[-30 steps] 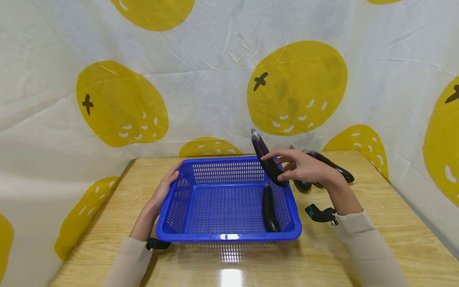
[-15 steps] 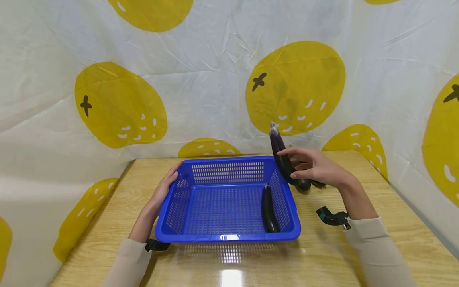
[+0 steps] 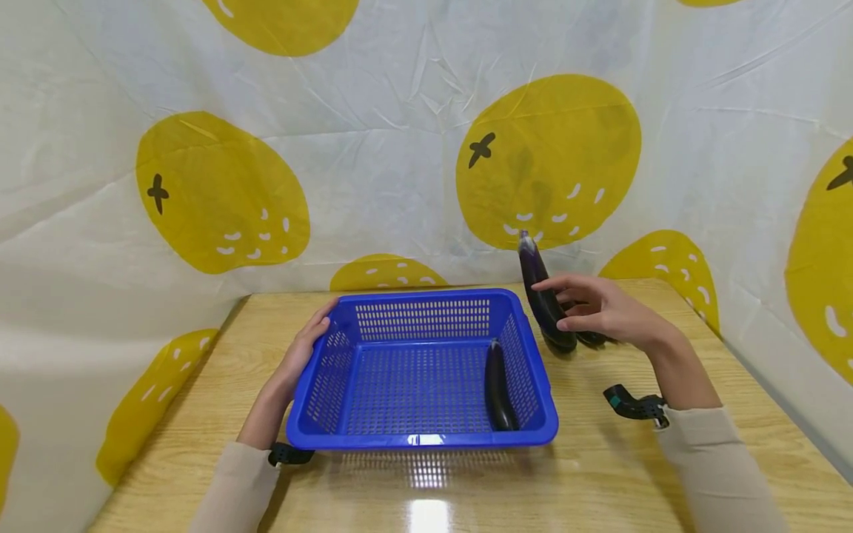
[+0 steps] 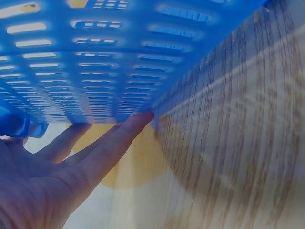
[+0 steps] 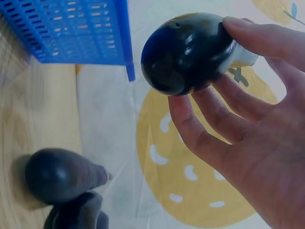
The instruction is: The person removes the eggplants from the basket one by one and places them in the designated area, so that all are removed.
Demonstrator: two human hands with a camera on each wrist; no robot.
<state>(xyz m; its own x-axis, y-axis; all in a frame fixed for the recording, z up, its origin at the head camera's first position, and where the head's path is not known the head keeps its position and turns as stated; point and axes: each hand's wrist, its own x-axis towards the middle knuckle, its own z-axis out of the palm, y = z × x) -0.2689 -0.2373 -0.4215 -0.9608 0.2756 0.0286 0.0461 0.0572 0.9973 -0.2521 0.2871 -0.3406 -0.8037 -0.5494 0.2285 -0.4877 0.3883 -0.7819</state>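
A blue plastic basket (image 3: 420, 443) with slotted walls stands on the table. One eggplant (image 3: 498, 389) lies along the right side of its floor. Just outside the right rim, my right hand (image 3: 609, 314) pinches a second dark eggplant (image 3: 541, 300) between thumb and fingers. That eggplant is held tilted, stem end up, and in the right wrist view it hangs apart from the basket wall. My left hand (image 3: 305, 352) rests at the basket's left side. In the left wrist view its fingers (image 4: 114, 143) lie nearly straight against the outer wall.
More eggplants (image 5: 59, 175) lie on the wooden table (image 3: 600, 459) right of the basket, mostly hidden behind my right hand in the head view. A white cloth (image 3: 386, 192) printed with yellow fruit hangs behind the table. Each wrist wears a black camera mount (image 3: 633, 406).
My right hand has carried the held eggplant rightward, from over the basket's back right corner to outside its right rim. My left hand and the basket have stayed nearly in place.
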